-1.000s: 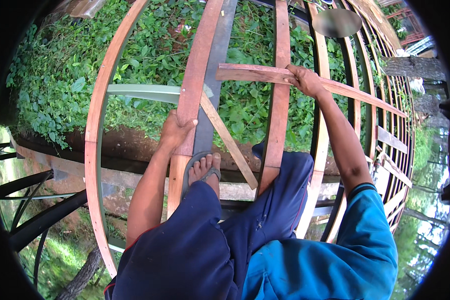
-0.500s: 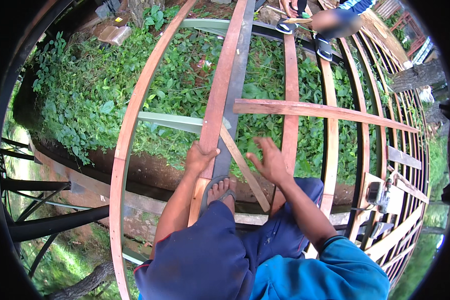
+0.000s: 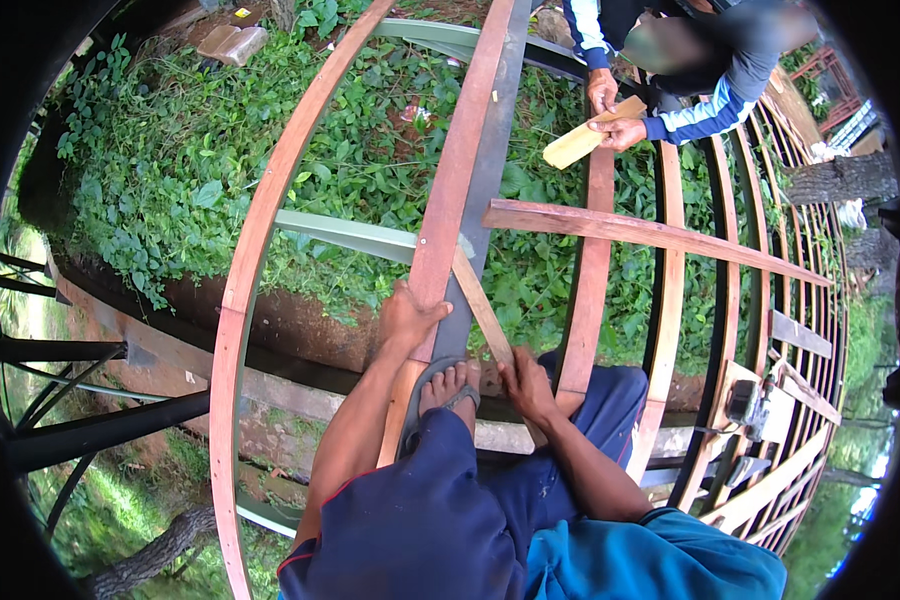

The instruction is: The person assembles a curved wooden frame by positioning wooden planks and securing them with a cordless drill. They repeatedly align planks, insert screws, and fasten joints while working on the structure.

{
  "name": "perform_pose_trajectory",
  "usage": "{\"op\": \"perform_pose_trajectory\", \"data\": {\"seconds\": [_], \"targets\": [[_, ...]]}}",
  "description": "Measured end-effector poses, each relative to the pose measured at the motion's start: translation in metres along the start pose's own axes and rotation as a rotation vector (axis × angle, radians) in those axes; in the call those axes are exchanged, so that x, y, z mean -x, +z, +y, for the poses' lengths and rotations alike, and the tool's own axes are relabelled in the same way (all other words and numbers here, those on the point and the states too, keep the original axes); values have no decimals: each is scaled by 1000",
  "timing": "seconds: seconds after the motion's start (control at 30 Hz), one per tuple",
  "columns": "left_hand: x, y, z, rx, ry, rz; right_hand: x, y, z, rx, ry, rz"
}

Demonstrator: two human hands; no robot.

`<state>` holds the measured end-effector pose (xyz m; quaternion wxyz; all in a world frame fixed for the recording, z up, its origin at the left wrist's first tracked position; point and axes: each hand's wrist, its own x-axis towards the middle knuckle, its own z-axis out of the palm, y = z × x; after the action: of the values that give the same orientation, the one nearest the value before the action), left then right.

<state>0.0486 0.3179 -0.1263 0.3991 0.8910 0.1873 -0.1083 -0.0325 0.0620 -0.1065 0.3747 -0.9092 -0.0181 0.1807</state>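
Note:
My left hand (image 3: 407,318) is closed over the left edge of a long reddish wooden plank (image 3: 460,170), its thumb lying across the top face. This plank runs away from me beside a dark beam (image 3: 490,130). My right hand (image 3: 530,385) is closed around a thin wooden slat (image 3: 483,306), which slants from the dark beam down toward my right knee. The slat's lower part is partly hidden by that hand. My sandalled foot (image 3: 450,388) rests on the beam, close to both hands.
A reddish crosspiece (image 3: 610,224) spans several beams at right. Ahead, another person's hands (image 3: 615,128) hold a yellowish board (image 3: 575,147). A power tool (image 3: 748,402) sits on the frame at right. Green plants (image 3: 210,200) grow below the gaps, left of the plank.
My right hand has come down from open air and closed on the slat. The other person has leaned in, bringing the yellowish board nearer. My left hand keeps its hold.

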Motion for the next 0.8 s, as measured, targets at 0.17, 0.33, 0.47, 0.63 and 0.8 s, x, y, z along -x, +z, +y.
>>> {"op": "perform_pose_trajectory", "data": {"seconds": [0.17,0.33,0.47,0.63,0.8], "targets": [[-4,5,-8,-3,70,20,36,-20,1,-350,46,97],[-10,5,-6,-43,116,31,40,-26,-22,-406,-122,140],[3,-13,13,-63,51,-4,11,-37,-56,-576,-192,246],[50,-81,58,590,278,40,-20,-31,-136,-810,-363,69],[50,-149,91,661,231,-158,-55,-2,-203,-558,-598,-41]]}}
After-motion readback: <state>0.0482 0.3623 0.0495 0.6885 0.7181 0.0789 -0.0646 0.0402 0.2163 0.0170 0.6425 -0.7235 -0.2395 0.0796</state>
